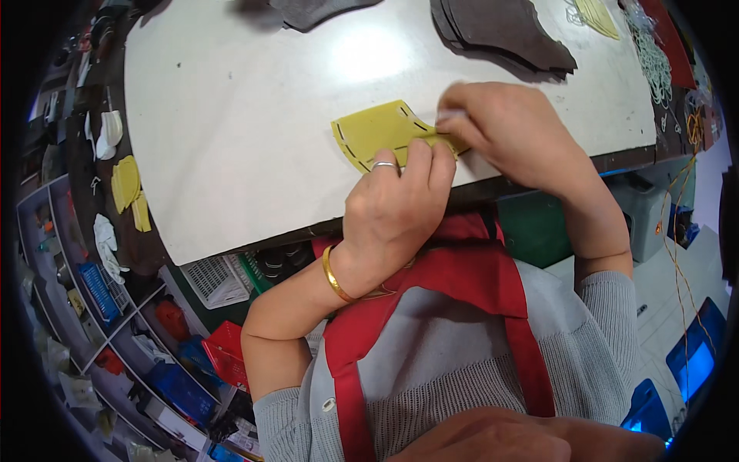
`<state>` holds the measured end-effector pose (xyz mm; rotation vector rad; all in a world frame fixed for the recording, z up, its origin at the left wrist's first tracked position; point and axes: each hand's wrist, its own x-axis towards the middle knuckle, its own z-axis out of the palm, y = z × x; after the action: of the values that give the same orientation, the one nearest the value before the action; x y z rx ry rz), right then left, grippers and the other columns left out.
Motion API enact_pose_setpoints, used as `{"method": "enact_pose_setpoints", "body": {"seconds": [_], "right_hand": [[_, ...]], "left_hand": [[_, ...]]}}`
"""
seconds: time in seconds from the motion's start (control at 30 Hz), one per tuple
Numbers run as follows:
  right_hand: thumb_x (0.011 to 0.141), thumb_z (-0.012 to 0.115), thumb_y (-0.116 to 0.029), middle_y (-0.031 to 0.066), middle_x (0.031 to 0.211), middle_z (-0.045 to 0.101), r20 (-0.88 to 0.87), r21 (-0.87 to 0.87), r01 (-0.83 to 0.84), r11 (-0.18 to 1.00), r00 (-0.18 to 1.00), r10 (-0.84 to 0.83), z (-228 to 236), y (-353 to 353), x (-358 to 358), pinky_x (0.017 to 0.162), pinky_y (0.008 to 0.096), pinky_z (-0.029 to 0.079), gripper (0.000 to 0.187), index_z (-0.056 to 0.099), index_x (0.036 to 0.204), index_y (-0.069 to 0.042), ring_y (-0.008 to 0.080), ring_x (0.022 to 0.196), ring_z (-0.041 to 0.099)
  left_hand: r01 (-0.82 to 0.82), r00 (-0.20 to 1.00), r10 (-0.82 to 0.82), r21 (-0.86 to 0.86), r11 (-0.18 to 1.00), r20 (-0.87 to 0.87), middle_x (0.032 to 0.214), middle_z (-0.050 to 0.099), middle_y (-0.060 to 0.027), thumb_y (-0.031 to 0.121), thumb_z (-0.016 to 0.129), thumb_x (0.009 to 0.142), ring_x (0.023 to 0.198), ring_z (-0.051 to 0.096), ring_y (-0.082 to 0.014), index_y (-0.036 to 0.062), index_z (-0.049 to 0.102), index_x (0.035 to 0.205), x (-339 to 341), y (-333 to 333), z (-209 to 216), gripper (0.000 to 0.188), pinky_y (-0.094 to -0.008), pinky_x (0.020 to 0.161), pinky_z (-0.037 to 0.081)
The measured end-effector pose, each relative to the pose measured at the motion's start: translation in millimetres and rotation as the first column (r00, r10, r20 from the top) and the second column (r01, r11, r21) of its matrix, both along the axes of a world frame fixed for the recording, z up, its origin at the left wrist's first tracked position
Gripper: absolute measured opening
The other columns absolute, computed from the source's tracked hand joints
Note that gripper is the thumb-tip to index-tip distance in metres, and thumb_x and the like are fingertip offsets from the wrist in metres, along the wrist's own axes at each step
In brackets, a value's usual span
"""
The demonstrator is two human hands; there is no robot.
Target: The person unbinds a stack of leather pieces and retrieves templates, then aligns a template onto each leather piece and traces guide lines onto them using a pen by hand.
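Note:
A flat yellow template with dark slots along its edges lies near the table's front edge. My left hand, with a ring and a gold bangle, is closed over the template's near edge. Its fingers are bent together on the sheet, and the thumb is hidden. My right hand is at the template's right end, thumb and forefinger pinched together. Motion blurs those fingertips. Something small and pale shows between them, too unclear to name.
Stacked dark brown cut pieces lie at the far right, with another dark piece at the far middle. Pale green cord is heaped by the right edge. More yellow pieces sit left of the white tabletop, above shelves of bins.

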<state>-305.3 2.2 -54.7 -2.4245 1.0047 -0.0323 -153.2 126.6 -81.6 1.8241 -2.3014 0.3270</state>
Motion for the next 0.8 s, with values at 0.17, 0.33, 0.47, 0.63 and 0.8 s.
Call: {"method": "enact_pose_setpoints", "body": {"seconds": [0.17,0.33,0.47,0.63,0.8], "right_hand": [[0.092,0.068,-0.024,0.0123,0.085,0.070,0.209,-0.138,-0.157,0.978,0.961,0.183,0.5,-9.7,-18.5,0.069,0.0409,0.055,0.020,0.068,0.092,-0.004,0.0299,0.074,0.070],[0.091,0.072,-0.018,0.0043,0.083,0.067,0.201,0.243,0.334,0.911,0.901,-0.385,18.9,-60.9,-63.5,0.075,0.0242,0.050,0.018,0.068,0.095,-0.001,0.0102,0.079,0.065],[0.097,0.067,-0.017,0.0011,0.084,0.066,0.465,-0.020,0.455,0.890,0.792,-0.394,12.8,-70.1,-77.9,0.073,0.0235,0.049,0.018,0.069,0.103,0.000,0.0086,0.078,0.062],[0.099,0.066,-0.014,0.0004,0.087,0.068,0.549,0.291,0.310,0.905,0.720,-0.423,12.2,-14.6,-49.8,0.066,0.0240,0.050,0.017,0.070,0.107,0.001,0.0069,0.075,0.062],[0.094,0.068,-0.013,0.0066,0.080,0.070,0.397,0.339,0.064,0.939,0.895,-0.205,-7.8,-8.7,-5.5,0.064,0.0266,0.052,0.016,0.072,0.104,0.000,0.0088,0.071,0.064]], "left_hand": [[0.284,0.930,-0.329,-0.252,0.925,-0.161,0.081,0.050,-0.0044,0.014,0.062,0.081,0.067,0.053,-0.0175,0.0081,0.061,0.085,19.0,-32.6,-7.3,0.007,-0.0281,0.055,0.048],[0.100,0.978,-0.165,-0.412,0.906,-0.126,0.098,0.061,-0.0123,0.010,0.069,0.084,0.089,0.062,-0.0312,0.0025,0.061,0.110,85.3,-116.1,-10.2,0.028,-0.0406,0.076,0.054],[0.025,0.988,-0.039,-0.100,0.995,-0.147,0.096,0.060,-0.0120,0.009,0.071,0.082,0.089,0.061,-0.0315,0.0051,0.060,0.094,94.1,-92.1,-19.2,0.017,-0.0410,0.074,0.053],[0.186,0.938,-0.211,-0.115,0.976,-0.274,0.089,0.057,-0.0090,0.005,0.066,0.075,0.080,0.058,-0.0238,0.0013,0.062,0.093,57.3,2.2,-12.3,0.018,-0.0354,0.068,0.050],[0.121,0.895,-0.169,-0.139,0.983,-0.413,0.103,0.065,-0.0103,0.004,0.069,0.077,0.097,0.066,-0.0290,0.0023,0.069,0.105,57.3,22.1,-15.6,0.028,-0.0382,0.081,0.056]]}}
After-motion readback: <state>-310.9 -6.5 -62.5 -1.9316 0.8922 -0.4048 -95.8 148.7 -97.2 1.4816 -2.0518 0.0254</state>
